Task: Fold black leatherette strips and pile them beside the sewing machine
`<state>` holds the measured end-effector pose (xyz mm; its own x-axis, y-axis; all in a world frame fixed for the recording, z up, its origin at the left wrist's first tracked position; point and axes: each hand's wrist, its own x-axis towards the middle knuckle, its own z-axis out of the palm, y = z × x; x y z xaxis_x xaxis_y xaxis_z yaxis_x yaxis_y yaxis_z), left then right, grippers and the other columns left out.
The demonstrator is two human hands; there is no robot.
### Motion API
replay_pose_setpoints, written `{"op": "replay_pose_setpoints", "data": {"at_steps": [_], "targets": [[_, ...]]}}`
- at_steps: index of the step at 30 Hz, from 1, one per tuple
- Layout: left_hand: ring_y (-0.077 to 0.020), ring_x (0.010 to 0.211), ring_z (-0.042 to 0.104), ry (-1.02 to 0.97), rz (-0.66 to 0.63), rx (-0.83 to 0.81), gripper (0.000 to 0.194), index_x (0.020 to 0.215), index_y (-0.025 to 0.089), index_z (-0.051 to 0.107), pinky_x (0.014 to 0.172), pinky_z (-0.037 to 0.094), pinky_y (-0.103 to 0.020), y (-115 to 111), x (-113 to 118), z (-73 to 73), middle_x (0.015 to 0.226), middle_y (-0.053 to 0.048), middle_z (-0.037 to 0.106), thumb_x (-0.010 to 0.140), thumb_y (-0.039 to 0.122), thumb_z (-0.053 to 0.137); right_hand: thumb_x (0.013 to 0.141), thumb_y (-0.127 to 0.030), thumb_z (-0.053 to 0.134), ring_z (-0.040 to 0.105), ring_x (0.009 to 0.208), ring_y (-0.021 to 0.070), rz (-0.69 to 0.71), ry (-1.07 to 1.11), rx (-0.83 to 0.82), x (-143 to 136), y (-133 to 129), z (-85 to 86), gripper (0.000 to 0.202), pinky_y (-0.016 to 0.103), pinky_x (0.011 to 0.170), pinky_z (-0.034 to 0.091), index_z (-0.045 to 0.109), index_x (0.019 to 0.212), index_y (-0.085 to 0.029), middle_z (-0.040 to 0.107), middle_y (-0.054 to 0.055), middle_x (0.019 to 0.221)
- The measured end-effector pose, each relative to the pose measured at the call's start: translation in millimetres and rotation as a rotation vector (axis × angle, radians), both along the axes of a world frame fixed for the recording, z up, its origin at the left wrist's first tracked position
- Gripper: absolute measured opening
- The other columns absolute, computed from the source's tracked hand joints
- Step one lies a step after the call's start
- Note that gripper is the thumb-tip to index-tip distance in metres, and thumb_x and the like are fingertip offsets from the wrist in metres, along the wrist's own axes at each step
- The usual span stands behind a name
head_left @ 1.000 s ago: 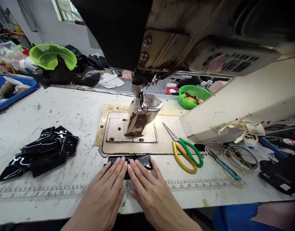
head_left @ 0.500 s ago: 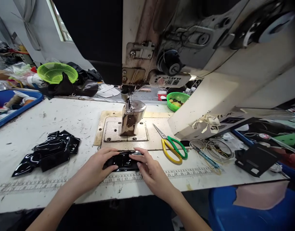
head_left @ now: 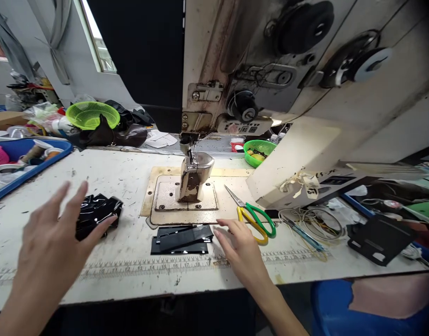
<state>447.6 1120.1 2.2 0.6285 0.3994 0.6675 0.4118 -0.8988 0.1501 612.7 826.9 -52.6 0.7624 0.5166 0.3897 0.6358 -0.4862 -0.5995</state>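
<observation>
My left hand [head_left: 56, 233] is raised over the left of the table with its fingers spread, holding nothing. Behind it lies a crumpled pile of glossy black material [head_left: 104, 210], partly hidden by the hand. Flat black strips [head_left: 182, 238] lie overlapped at the table's front, just above the printed ruler. My right hand [head_left: 240, 247] hovers at the right end of these strips, thumb and fingers apart; whether a fingertip touches them I cannot tell. Close beyond the right hand lie scissors [head_left: 258, 219] with yellow and green handles.
The sewing machine post [head_left: 195, 179] stands behind the strips, under the machine head. A ruler [head_left: 147, 268] runs along the table's front. To the right lie coiled cords [head_left: 319, 221] and a black flat piece [head_left: 380, 238]. A blue tray [head_left: 56, 158] sits at left.
My left hand has left the black strips and moved left to the crumpled pile. My right hand has shifted right and opened. The strips now lie flat, uncovered. The view has shifted slightly.
</observation>
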Motion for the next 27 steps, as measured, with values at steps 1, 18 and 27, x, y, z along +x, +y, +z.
{"op": "replay_pose_setpoints", "data": {"at_steps": [1,18,27], "targets": [[-0.0407,0.127,0.057,0.015,-0.067,-0.038,0.064,0.147,0.023,0.048,0.103,0.048,-0.061,-7.5,2.9,-3.3,0.139,-0.011,0.060,0.095,0.061,0.052,0.102,-0.041,0.052,0.067,0.097,0.0268,-0.030,-0.015,-0.028,0.3,1.6,-0.6,0.025,0.042,0.084,0.053,0.066,0.110,-0.022,0.070,0.009,0.103],[-0.0200,0.083,0.069,0.218,-0.483,-0.554,0.017,0.106,0.028,0.063,0.058,0.055,-0.027,-78.2,37.1,-53.7,0.098,-0.002,0.073,0.099,0.032,0.048,0.088,-0.019,0.065,0.059,0.085,0.0248,0.000,0.036,-0.055,-2.8,29.1,1.0,0.013,0.043,0.081,0.046,0.053,0.092,-0.024,0.061,0.003,0.090],[-0.0164,0.076,0.069,0.147,-0.354,-0.780,0.034,0.124,0.028,0.060,0.050,0.050,-0.019,-83.2,17.7,-26.2,0.083,0.000,0.068,0.099,0.048,0.050,0.098,-0.027,0.054,0.065,0.078,0.0167,0.090,0.357,0.181,-29.4,15.9,26.4,0.016,0.025,0.061,0.057,0.062,0.111,-0.023,0.065,0.005,0.098]]}}
